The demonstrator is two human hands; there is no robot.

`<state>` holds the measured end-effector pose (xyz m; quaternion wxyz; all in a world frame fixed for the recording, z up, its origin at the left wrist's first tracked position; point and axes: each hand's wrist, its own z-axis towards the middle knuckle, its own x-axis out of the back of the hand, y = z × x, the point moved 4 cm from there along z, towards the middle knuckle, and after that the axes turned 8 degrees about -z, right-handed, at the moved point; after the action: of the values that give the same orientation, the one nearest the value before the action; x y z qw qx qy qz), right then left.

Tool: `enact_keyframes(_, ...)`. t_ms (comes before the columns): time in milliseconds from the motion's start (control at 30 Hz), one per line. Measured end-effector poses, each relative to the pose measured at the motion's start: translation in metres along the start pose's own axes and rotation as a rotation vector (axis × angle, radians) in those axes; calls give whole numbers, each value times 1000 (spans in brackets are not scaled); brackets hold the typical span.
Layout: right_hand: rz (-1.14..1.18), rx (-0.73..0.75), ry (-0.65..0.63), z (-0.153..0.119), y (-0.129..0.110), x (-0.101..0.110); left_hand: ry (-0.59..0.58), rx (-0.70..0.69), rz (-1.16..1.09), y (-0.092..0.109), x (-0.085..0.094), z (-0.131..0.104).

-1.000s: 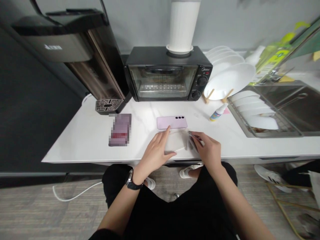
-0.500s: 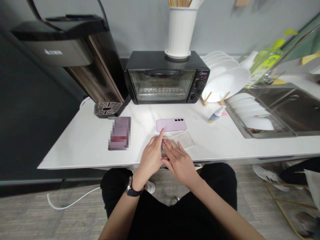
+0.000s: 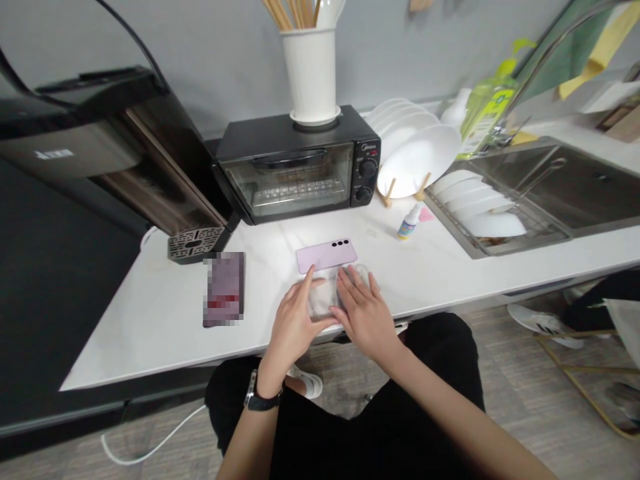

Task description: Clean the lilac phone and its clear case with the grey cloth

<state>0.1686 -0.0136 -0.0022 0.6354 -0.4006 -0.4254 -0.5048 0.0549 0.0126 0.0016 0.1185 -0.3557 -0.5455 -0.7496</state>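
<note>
A clear, see-through case (image 3: 323, 298) lies on the white counter near its front edge. My left hand (image 3: 296, 319) rests at the case's left end, thumb and fingers spread apart. Over the right part of the case lies my right hand (image 3: 364, 313), palm down with its fingers stretched out; a greyish cloth or wipe seems to be beneath it, mostly hidden. Just behind both hands is a light purple phone (image 3: 327, 255), back side up, with three dark camera lenses. Farther left lies a dark purple, partly pixelated flat object (image 3: 224, 290).
A black toaster oven (image 3: 300, 180) stands at the back, bearing a white utensil pot (image 3: 311, 77). At left is a drinks machine (image 3: 195, 245). To the right are a small spray bottle (image 3: 409, 222), white plates (image 3: 420, 160) and a sink (image 3: 585, 193).
The view has turned and shifted. My right hand has moved rightward over the case, away from my left hand, whose fingers have spread. More of the case's left part shows between them.
</note>
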Motion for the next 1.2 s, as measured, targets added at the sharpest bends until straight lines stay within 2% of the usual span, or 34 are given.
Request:
enact_keyframes(100, 56, 98, -13, -2, -24, -1, -13, -1, 17, -1, -1, -2)
enact_keyframes(167, 82, 140, -34, -8, -27, 0, -16, 0, 29, -2, -1, -3)
enact_keyframes(267, 83, 135, -67, -18, -9, 1, -15, 0, 37, -4, 0, -3)
enact_keyframes(400, 36, 0, -27, -18, 27, 3, -9, 0, 38, -4, 2, -2)
enact_keyframes(467, 14, -43, -10, -12, 31, 2, -11, -6, 37, -4, 3, -2)
enact_keyframes(533, 13, -38, -8, -5, 20, 0, -13, -13, 37, -3, 4, -3)
enact_keyframes(700, 97, 78, -1, 0, -31, -2, -12, -14, 57, -3, 5, -5)
enact_keyframes(767, 116, 108, -10, -5, -36, 0, -22, -8, 78, -3, 4, -6)
enact_keyframes(833, 115, 119, -25, -12, -27, 2, -35, -8, 99, -3, 3, -6)
enact_keyframes(900, 97, 92, -33, -18, -5, 4, -44, -10, 112, -2, 3, -5)
enact_keyframes(1033, 40, -57, 21, -17, 39, 5, -49, -2, 113, 0, 1, -1)
enact_keyframes(1100, 40, -95, 43, -11, 42, 4, -54, 4, 116, 1, -1, 0)
enact_keyframes(1200, 83, -55, 31, -3, 21, 1, -68, 6, 130, 3, -3, 1)
